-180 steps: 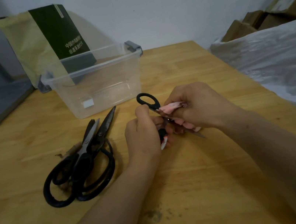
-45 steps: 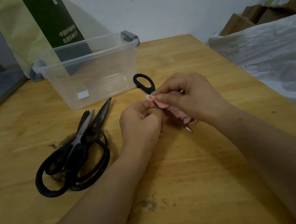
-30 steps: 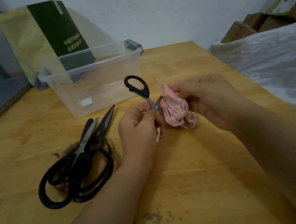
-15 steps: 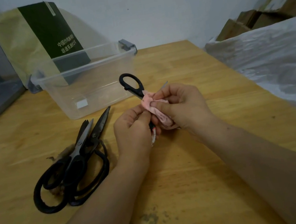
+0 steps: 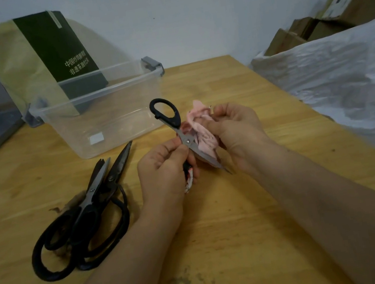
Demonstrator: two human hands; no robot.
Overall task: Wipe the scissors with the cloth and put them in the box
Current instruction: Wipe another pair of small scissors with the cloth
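In front of the clear box [image 5: 116, 118], toward its left end, two large black scissors [image 5: 80, 215] lie on the surface [image 5: 222, 229]. Before the box's right end, the left hand [image 5: 164, 170] pinches the small scissors [image 5: 179, 128] near the pivot. The right hand [image 5: 236, 129] grips the pink cloth [image 5: 201, 134] bunched against a blade. The wipe should run from pivot to tip along the flat, fingers clear of the edge.

Dim, flat light here, with a cool grey cast. The left hand [image 5: 163, 167] and right hand [image 5: 236, 129] throw only faint, fuzzy shadows on the table [image 5: 243, 219]. There's a small glint on the scissors [image 5: 187, 141], and the cloth [image 5: 201, 132] looks slightly smeared. The white plastic sheet [image 5: 342, 73] is brightest. The frame edges bow and go soft.
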